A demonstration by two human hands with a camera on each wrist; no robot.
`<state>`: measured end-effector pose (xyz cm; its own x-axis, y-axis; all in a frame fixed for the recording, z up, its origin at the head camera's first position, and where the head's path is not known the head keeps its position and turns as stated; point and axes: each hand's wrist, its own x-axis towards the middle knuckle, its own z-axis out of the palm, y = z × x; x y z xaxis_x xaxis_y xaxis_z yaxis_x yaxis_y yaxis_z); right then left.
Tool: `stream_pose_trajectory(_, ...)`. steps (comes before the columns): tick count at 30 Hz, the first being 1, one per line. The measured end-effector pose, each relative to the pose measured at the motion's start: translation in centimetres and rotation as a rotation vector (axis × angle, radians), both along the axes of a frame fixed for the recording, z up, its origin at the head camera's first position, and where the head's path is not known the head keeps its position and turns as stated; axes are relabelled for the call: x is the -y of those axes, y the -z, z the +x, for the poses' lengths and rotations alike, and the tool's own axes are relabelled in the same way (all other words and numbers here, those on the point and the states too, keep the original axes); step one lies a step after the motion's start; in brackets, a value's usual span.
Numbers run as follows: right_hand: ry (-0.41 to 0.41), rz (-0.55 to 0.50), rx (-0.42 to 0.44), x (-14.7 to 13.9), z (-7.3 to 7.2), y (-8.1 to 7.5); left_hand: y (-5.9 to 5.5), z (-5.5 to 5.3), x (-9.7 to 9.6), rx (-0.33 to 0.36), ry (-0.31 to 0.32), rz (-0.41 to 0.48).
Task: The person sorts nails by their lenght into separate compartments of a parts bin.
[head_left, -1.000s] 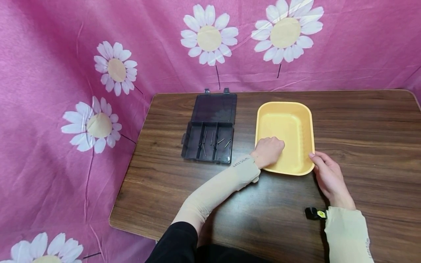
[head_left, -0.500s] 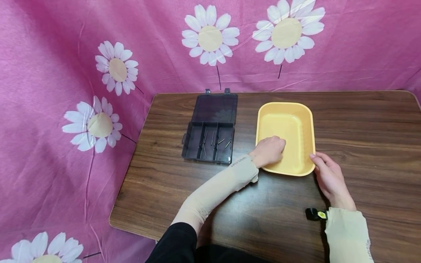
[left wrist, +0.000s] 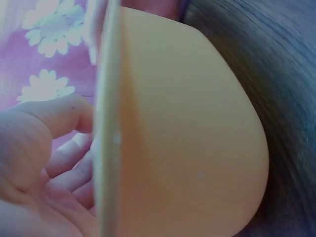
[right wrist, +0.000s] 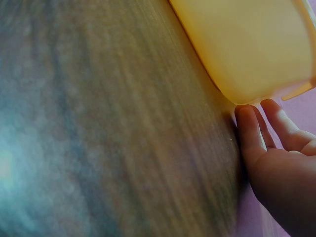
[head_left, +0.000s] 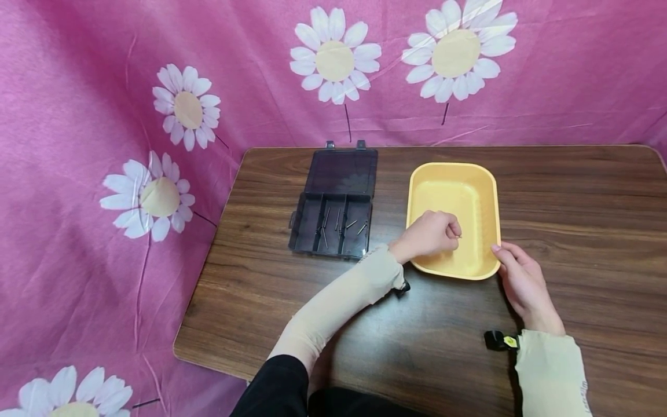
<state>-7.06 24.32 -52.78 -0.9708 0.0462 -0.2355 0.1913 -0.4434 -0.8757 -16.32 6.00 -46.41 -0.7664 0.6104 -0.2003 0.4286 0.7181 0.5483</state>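
Note:
A yellow plastic tub (head_left: 452,226) stands on the table right of the middle. My left hand (head_left: 429,233) reaches over its near left side with curled fingers. A small thin piece (head_left: 460,236) shows at these fingertips, too tiny to name. The tub's wall hides the tips in the left wrist view. Outside the near right corner, my right hand (head_left: 523,284) touches the tub with its thumb and fairly straight fingers; the right wrist view shows the fingertips (right wrist: 245,112) against the outer wall. Left of the tub lies an open dark compartment box (head_left: 330,225) with several thin metal pins (head_left: 337,220).
The box's lid (head_left: 341,172) lies folded back toward the far edge of the wooden table (head_left: 250,313). Its left compartment shows no pins. A pink cloth with daisies (head_left: 260,110) hangs behind and to the left. A small black camera (head_left: 497,340) sits at my right wrist.
My left hand has risen a little inside the tub and turned, so its thumb side and fingertips now show. My right hand stays at the tub's corner.

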Motion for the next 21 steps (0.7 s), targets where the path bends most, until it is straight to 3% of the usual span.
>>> stream_pose_trajectory(8, -0.002, -0.009, -0.006, 0.0, 0.0, 0.0, -0.4, -0.3, 0.9, 0.137, -0.072, 0.19)
stream_pose_trajectory(15, -0.003, -0.011, -0.003, 0.0, 0.0, -0.1, -0.7, -0.1, 1.6, 0.377, -0.141, 0.445)
stream_pose_trajectory(21, -0.001, -0.016, -0.001, 0.0, -0.1, -0.1, -1.4, 0.2, 2.2, 0.519, -0.213, 0.584)
